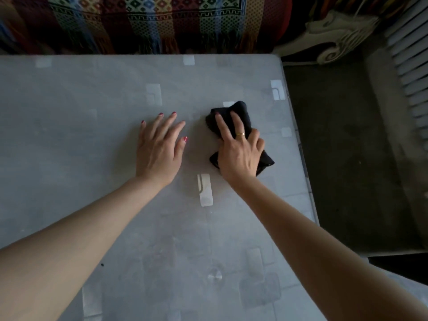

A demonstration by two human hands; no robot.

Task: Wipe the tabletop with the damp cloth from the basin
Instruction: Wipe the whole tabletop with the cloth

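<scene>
Two bare forearms reach forward from the bottom corners over a pale grey worktop (69, 140) with a glossy cover patterned in faint squares and small light rectangles; a tiny dark speck lies on the surface near the left forearm.

The left hand (159, 150) lies palm down and flat on the worktop, fingers spread apart and straight, nails painted dark pink; it holds nothing and its grip is open.

Just beside it, towards the right edge of the worktop, the right hand (239, 151) presses palm down on a black cloth (239, 110); a gold ring sits on one finger; two fingers lie stretched along the top of the cloth while the others curl over its right side, so the grip is closed onto the cloth, pinning it to the surface.

The cloth is dark, bunched and folded into a thick, uneven wad; one lump sticks out beyond the fingertips and a corner shows below the heel of the hand; whether it is damp cannot be told.

No basin or other container is in view.

Beyond the far edge of the worktop hangs a striped, multicoloured woven textile (148, 22) with fringe; to the right is dark floor (342, 144) and a pale carved scroll of furniture (333, 31).
</scene>
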